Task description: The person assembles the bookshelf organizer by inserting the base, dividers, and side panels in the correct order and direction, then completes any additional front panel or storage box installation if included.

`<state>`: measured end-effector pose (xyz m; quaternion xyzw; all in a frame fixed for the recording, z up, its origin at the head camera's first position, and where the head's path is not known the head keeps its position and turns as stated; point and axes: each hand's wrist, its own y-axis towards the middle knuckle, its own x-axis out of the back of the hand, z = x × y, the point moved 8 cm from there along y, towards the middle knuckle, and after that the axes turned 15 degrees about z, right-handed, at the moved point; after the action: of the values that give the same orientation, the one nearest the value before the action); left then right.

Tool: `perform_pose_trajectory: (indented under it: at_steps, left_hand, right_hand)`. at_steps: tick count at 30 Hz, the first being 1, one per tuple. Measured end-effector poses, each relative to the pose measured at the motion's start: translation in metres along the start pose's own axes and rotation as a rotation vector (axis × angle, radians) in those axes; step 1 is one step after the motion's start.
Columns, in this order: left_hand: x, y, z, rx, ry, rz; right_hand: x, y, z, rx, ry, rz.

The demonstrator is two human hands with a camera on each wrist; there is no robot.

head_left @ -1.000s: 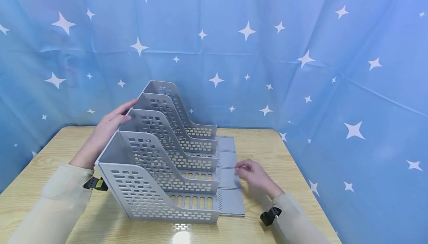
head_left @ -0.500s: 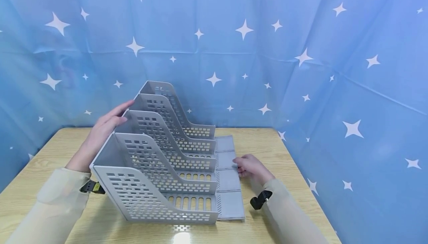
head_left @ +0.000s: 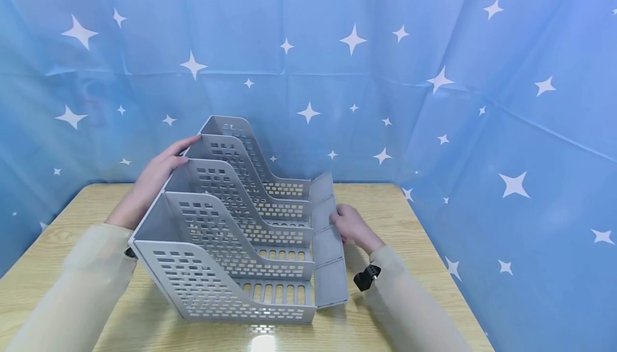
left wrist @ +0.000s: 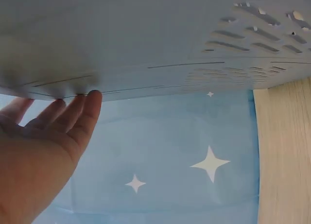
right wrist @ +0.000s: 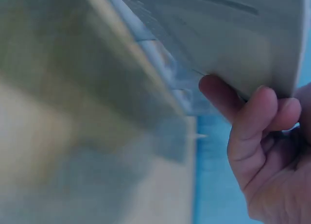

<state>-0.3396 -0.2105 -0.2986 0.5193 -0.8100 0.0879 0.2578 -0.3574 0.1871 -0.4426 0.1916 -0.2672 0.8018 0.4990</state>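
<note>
A grey plastic file holder with several compartments and perforated dividers stands on the table. Along its low right side runs a hinged flap, tilted up off the tabletop. My right hand pinches the flap's outer edge near its middle. In the right wrist view, curled fingers are seen under the flap's edge. My left hand rests against the holder's tall back at the upper left. The left wrist view shows its extended fingertips touching the grey back panel.
The wooden table carries the holder, with bare wood showing on both sides of it. A blue curtain with white stars hangs behind and around the table. Light reflects off the tabletop at the front.
My right hand has come left to the flap, taken its edge and raised it from lying flat to a tilt. The left hand stays at the back as the holder shifts slightly left.
</note>
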Motion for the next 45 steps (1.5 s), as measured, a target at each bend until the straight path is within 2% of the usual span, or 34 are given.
perform_pose_trajectory:
  at_steps: [2,6,8,14,28,37,45]
  left_hand:
    - [0.002,0.006,-0.001,-0.058,-0.018,-0.007]
    - [0.004,0.008,-0.004,-0.191,-0.091,-0.026]
    - [0.005,0.007,-0.006,-0.218,-0.104,-0.032]
    - [0.007,0.008,-0.007,-0.201,-0.046,-0.052]
    - [0.007,0.010,-0.005,-0.210,-0.072,-0.045]
    - [0.004,0.010,-0.003,-0.216,-0.093,-0.046]
    - [0.002,0.012,-0.001,-0.208,-0.057,-0.042]
  right_hand:
    - [0.010,-0.004,0.010,0.016,-0.008,-0.020]
    - [0.021,-0.011,0.025,0.030,-0.019,0.011]
    - [0.024,-0.014,0.030,0.035,-0.025,0.031]
    - [0.026,-0.018,0.036,0.047,-0.025,0.065]
    - [0.026,-0.022,0.047,0.049,-0.051,0.106]
    - [0.028,-0.022,0.055,0.019,-0.119,0.091]
    - [0.024,-0.021,0.056,-0.004,-0.131,0.110]
